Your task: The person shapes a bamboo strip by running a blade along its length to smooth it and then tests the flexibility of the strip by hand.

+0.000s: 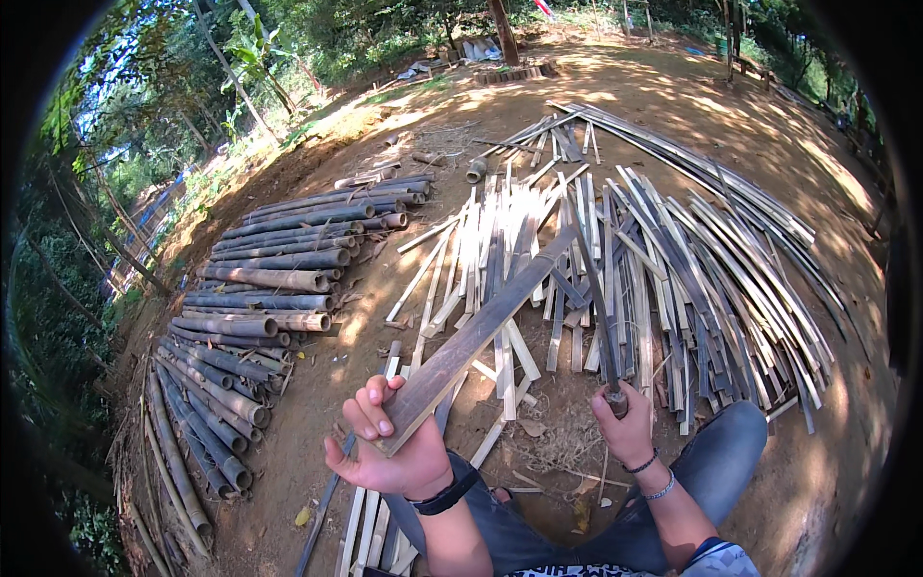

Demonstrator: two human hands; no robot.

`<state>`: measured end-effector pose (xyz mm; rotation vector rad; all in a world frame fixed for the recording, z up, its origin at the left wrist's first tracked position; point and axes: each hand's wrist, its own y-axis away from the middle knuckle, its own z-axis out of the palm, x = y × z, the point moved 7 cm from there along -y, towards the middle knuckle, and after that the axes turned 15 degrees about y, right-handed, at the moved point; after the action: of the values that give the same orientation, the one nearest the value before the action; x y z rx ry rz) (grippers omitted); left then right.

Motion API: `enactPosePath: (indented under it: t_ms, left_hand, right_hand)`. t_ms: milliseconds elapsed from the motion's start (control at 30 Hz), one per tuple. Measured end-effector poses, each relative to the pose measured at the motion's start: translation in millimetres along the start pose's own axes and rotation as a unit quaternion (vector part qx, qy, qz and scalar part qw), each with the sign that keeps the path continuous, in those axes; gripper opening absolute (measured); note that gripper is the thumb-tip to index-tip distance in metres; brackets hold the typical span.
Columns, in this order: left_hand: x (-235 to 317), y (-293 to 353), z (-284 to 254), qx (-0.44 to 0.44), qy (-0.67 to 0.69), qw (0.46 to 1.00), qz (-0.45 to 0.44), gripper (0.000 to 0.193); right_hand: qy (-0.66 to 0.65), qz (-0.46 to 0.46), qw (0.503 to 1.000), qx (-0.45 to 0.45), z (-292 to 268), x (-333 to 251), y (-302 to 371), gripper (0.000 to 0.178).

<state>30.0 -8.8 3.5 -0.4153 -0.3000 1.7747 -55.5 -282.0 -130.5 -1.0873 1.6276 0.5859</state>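
Observation:
A wide, dark-skinned bamboo slat [471, 346] slants up and to the right from my left hand [404, 452]. That hand is palm up under the slat's near end, with its fingers curled over the edge and a dark band on the wrist. My right hand [625, 423] is closed round the handle of a machete [602, 322], whose long dark blade points away from me. The blade's far part lies close to the slat's far end; whether the two touch I cannot tell. Cut bamboo strips [635, 279] are spread on the ground beyond both hands.
Whole bamboo poles [279, 260] lie stacked at the left, with more poles [207, 413] fanned nearer me. Long strips [760, 288] form a heap at the right. Several pale strips [365, 529] lie beside my bent legs [721, 462]. A tree trunk [503, 34] stands far back.

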Motion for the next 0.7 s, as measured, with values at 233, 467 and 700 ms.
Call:
enactPosePath:
  t_ms: [233, 467, 700]
  left_hand:
    - [-32.2, 41.4, -72.2, 0.053, -0.064, 0.996, -0.031, 0.047]
    - [-48.6, 99.2, -82.7, 0.082, -0.11, 0.987, -0.086, 0.051]
    - [-38.7, 129.6, -114.7, 0.184, -0.251, 0.881, -0.357, 0.061]
  right_hand:
    - [-0.05, 0.069, 0.993, -0.086, 55.9, 27.6, -13.1, 0.032]
    - [-0.252, 0.229, 0.923, -0.179, 95.0, 36.4, -2.9, 0.028]
    - [-0.197, 0.173, 0.95, -0.172, 93.3, 48.9, -9.6, 0.025]
